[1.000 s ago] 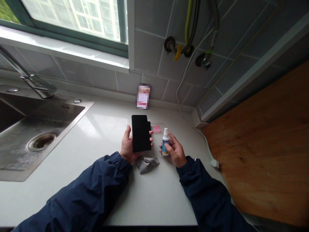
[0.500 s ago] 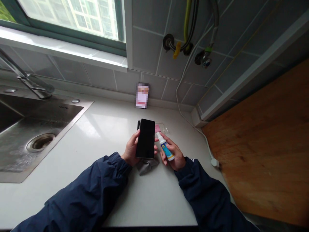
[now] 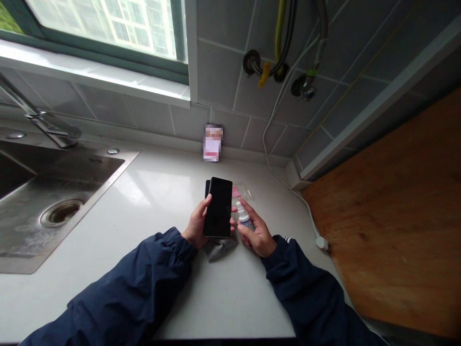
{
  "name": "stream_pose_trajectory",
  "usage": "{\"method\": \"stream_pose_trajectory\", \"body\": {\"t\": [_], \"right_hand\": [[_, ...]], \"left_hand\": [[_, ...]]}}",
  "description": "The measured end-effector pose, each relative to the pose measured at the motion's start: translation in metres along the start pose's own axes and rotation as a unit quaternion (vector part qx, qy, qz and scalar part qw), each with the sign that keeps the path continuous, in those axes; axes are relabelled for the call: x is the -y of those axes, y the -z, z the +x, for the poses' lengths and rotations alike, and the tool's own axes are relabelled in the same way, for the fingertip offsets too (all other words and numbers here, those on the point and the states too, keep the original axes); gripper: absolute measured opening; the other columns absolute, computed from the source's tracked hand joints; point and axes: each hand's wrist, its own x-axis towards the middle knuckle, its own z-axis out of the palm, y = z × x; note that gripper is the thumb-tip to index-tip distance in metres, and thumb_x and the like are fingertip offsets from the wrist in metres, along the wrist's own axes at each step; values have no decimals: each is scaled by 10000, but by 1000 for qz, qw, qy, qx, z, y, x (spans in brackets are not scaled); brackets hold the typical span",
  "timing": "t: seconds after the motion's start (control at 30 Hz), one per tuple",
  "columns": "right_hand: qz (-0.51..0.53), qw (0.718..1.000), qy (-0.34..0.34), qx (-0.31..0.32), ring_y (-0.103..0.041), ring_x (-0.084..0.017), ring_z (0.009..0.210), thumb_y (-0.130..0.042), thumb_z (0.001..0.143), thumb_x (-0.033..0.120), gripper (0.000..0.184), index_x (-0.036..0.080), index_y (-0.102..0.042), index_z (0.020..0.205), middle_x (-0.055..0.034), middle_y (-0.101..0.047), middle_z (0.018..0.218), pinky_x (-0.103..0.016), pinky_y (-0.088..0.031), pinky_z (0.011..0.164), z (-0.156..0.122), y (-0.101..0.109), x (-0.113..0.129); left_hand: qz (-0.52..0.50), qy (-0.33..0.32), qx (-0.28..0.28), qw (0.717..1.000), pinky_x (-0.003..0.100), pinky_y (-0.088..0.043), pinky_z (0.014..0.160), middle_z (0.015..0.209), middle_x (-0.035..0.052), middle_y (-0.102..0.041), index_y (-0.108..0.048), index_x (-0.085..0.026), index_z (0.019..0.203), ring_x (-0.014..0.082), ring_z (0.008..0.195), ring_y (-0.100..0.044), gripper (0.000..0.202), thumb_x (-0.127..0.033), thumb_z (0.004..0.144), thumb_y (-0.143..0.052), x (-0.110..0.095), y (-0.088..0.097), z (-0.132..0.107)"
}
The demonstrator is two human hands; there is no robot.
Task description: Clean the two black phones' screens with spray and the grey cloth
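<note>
My left hand [image 3: 197, 225] grips a black phone [image 3: 218, 207], screen up, above the white counter [image 3: 151, 202]. My right hand [image 3: 256, 234] is wrapped round a small white spray bottle [image 3: 243, 214] with a blue label; its nozzle points at the phone's right edge. A crumpled grey cloth [image 3: 220, 248] lies on the counter just under both hands. Behind the phone a second dark flat thing [image 3: 207, 187] and a clear packet with a pink slip [image 3: 240, 191] rest on the counter.
A steel sink [image 3: 54, 202] with a tap [image 3: 46, 126] fills the left. A small card [image 3: 212, 142] leans on the tiled wall. A white cable [image 3: 288, 187] runs down to a plug by a wooden board [image 3: 389, 211] on the right.
The phone has been turned from back up to screen up and shifted right. The bottle went from upright to tilted, then moved close to the phone's edge.
</note>
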Motion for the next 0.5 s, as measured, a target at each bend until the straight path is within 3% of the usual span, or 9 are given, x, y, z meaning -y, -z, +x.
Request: {"method": "stream_pose_trajectory", "body": {"t": [0.07, 0.13, 0.3, 0.5], "right_hand": [[-105, 992, 70, 13, -670, -109, 763, -640, 957, 227, 650, 307, -453, 1574, -20, -689, 1033, -274, -644, 762, -1, -1, 0], [-170, 979, 107, 19, -691, -139, 891, -618, 959, 209, 657, 295, -449, 1588, -38, -693, 1113, -337, -636, 901, -2, -1, 0], [-243, 962, 120, 38, -716, -124, 854, -586, 935, 145, 661, 291, -478, 1571, -22, -682, 1072, -298, -633, 869, -3, 1, 4], [-264, 955, 134, 18, -725, -116, 817, -576, 924, 113, 601, 279, -499, 1496, -9, -686, 1029, -273, -638, 835, -2, -1, 7]], "left_hand": [[-4, 7, 1, 1000, 364, -610, 680, 868, 200, -775, -699, -34, 1212, 282, 735, -764, 741, -686, 977, -438, 2, 1, 1], [-7, 12, -3, 1000, 359, -610, 673, 856, 191, -776, -708, -46, 1186, 274, 717, -762, 725, -686, 976, -442, 3, 1, 1], [-4, 15, -17, 1000, 369, -613, 684, 857, 188, -777, -707, -60, 1194, 270, 706, -758, 710, -663, 1004, -385, 2, -5, 0], [2, 9, -13, 1000, 360, -614, 696, 872, 208, -775, -695, -32, 1198, 265, 710, -756, 752, -666, 1013, -336, 2, -8, 0]]}}
